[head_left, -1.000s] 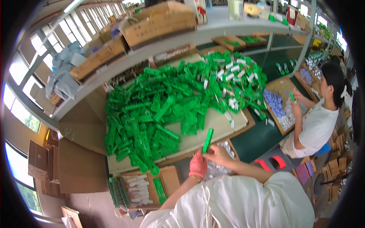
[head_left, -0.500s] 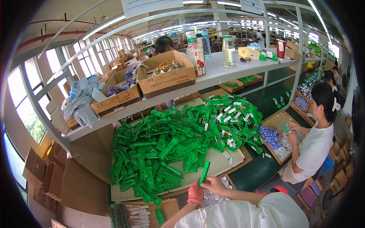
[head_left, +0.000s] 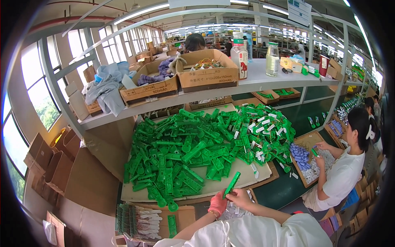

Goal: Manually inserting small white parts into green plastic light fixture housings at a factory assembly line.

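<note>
A long, narrow green plastic casing stands tilted up to the right between my hands. My left hand, in a pink-coral glove, is closed around its lower end. The fingers of my bare right hand pinch the same casing from the right. Small translucent white parts lie beneath my hands, partly hidden. Beyond them spreads a big heap of similar green casings on a cardboard sheet. To its right, green pieces with wires and white parts are piled up.
At lower left, white parts with wires lie beside a single green piece in a cardboard tray. A shelf with boxes and bottles spans above the heap. On the right a co-worker handles a green piece over a tray.
The view has turned slightly, so the bench and shelf sit further right in the picture. Both hands still hold the green casing, which leans a little more to the right.
</note>
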Tool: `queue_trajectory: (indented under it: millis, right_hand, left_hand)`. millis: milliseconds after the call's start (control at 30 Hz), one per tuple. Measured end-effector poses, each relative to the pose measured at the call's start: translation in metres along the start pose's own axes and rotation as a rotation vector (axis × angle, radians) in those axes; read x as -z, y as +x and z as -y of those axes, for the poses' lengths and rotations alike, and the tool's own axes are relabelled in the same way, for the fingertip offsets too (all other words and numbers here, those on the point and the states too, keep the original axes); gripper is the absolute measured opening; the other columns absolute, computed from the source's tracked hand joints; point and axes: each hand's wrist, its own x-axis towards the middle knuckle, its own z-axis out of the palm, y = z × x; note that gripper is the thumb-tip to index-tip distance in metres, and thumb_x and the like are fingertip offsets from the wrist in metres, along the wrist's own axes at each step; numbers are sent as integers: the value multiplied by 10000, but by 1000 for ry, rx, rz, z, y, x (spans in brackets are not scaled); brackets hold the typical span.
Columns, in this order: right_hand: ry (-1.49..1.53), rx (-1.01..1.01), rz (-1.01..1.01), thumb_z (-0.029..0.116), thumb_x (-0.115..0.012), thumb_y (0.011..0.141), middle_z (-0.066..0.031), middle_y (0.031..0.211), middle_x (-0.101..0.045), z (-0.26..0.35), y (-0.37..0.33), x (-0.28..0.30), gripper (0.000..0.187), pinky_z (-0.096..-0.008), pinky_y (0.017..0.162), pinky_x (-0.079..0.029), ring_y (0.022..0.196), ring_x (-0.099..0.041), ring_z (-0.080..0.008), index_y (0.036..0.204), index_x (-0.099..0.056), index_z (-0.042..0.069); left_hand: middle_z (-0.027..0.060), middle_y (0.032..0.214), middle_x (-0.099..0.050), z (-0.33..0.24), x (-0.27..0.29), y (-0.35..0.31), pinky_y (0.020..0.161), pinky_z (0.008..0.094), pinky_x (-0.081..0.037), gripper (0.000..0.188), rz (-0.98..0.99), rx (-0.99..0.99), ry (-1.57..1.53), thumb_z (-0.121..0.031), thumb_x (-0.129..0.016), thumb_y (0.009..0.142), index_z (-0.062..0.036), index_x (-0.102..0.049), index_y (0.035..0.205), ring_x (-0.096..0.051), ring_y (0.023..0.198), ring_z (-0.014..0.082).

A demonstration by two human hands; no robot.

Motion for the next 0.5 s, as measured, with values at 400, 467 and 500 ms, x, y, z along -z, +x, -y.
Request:
queue_trajectory:
  millis: [400, 467, 500]
  right_hand:
    - [-267, 154, 38, 62, -578, 784, -135, 915, -643, 46, -23, -8, 277, -253, 647, -509, 743, -637, -165, 1033, -577, -59]
    - [-280, 180, 37, 78, -587, 795, -115, 877, -644, 40, -28, 0, 266, -246, 639, -513, 734, -639, -159, 1027, -584, -51]
    - [-134, 68, 26, 84, -588, 800, -108, 860, -641, 43, -34, 4, 264, -246, 630, -516, 728, -637, -153, 1029, -584, -47]
  left_hand:
    - [218, 991, -591, 45, 29, 9, 802, 412, -444, 418, -93, 93, 116, -128, -494, 765, -75, -487, 1180, -562, 958, 356]
    - [192, 952, -610, 54, 45, 2, 769, 363, -455, 396, -172, 81, -92, -121, -510, 764, -60, -507, 1156, -593, 897, 301]
    - [169, 939, -616, 80, 49, 0, 758, 342, -454, 388, -207, 67, -228, -117, -525, 759, -47, -513, 1141, -593, 873, 262]
